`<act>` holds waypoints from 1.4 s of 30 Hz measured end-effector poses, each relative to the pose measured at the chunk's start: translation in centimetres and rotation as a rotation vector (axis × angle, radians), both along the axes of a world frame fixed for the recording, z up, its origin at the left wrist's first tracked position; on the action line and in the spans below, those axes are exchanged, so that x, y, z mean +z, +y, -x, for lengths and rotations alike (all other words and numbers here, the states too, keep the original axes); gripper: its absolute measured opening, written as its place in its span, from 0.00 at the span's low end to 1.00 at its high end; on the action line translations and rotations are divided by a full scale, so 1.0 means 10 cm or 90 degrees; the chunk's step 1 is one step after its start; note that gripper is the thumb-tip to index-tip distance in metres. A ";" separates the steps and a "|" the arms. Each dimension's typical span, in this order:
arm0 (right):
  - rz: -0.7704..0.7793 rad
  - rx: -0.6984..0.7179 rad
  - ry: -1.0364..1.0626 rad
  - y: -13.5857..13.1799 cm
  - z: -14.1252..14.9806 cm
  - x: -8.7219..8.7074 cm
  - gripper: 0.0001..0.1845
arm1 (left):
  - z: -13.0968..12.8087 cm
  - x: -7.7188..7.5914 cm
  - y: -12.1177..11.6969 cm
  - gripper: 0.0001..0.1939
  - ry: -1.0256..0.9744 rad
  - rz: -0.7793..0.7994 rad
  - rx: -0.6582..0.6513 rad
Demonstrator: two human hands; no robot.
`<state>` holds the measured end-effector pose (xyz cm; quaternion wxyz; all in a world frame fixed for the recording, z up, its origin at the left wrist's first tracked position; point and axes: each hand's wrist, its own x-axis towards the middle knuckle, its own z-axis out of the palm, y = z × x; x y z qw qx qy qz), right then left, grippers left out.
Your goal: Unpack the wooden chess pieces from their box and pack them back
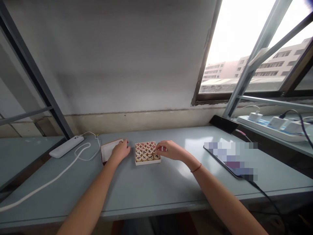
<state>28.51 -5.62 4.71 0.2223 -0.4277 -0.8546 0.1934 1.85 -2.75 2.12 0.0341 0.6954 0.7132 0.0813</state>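
Note:
A shallow white box (pixel 148 162) sits on the desk in front of me, filled with rows of round Chinese chess pieces (pixel 144 152). Red characters mark the far rows, black ones the near rows. My right hand (pixel 168 150) is at the box's right side, thumb and forefinger pinched on a chess piece (pixel 154 151) at the edge. To the left of the box lies its lid (pixel 107 150), pale inside with a dark red near edge. My left hand (pixel 121 150) grips the lid's right side, fingers curled over the rim; some fingertips are hidden.
On the left, a white power strip (pixel 66 147) trails a white cable over the desk (pixel 137 192). A tablet (pixel 225 160) with a blurred-out screen lies to the right, a dark phone (pixel 223 124) behind it. Another power strip (pixel 269 129) with chargers stands at far right.

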 end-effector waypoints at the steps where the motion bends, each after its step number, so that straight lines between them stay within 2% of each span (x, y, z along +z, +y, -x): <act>1: -0.006 0.000 0.005 0.00 0.00 -0.01 0.13 | 0.00 0.03 -0.01 0.15 -0.006 -0.018 -0.005; 3: -0.030 -0.008 0.025 0.01 0.00 -0.01 0.12 | -0.01 0.12 -0.03 0.14 -0.033 -0.098 -0.014; 5: -0.065 -0.032 0.053 0.03 0.00 -0.03 0.12 | -0.02 0.24 -0.05 0.13 -0.106 -0.223 -0.031; 7: -0.093 -0.066 0.085 0.05 -0.01 -0.04 0.13 | -0.06 0.36 -0.06 0.12 -0.254 -0.340 -0.088; 9: -0.090 -0.098 0.121 0.07 0.00 -0.07 0.19 | -0.11 0.44 -0.09 0.10 -0.449 -0.395 -0.159; 11: -0.047 -0.119 0.166 0.08 0.01 -0.10 0.27 | -0.19 0.48 -0.11 0.09 -0.672 -0.357 -0.196; 13: 0.034 -0.112 0.235 0.09 0.04 -0.13 0.34 | -0.27 0.49 -0.15 0.09 -0.861 -0.268 -0.196; 15: 0.130 -0.080 0.335 0.10 0.08 -0.14 0.37 | -0.33 0.50 -0.19 0.11 -0.983 -0.177 -0.182; 17: 0.208 -0.053 0.427 0.09 0.12 -0.14 0.37 | -0.36 0.52 -0.23 0.14 -1.036 -0.104 -0.157; 19: 0.264 -0.053 0.481 0.08 0.13 -0.12 0.35 | -0.36 0.55 -0.24 0.16 -1.021 -0.051 -0.111; 22: 0.326 -0.084 0.522 0.06 0.12 -0.08 0.33 | -0.31 0.55 -0.22 0.17 -0.855 0.000 -0.053; 26: 0.383 -0.131 0.501 0.07 0.11 -0.08 0.25 | -0.22 0.43 -0.16 0.19 -0.532 0.026 -0.064; 30: 0.382 -0.144 0.444 0.07 0.11 -0.12 0.20 | -0.19 0.32 -0.14 0.20 -0.331 0.029 -0.087; 35: 0.378 -0.154 0.376 0.06 0.09 -0.11 0.18 | -0.23 0.34 -0.19 0.20 -0.203 0.066 -0.110; 42: 0.362 -0.190 0.324 0.08 0.08 -0.08 0.17 | -0.28 0.30 -0.20 0.22 -0.173 0.047 -0.120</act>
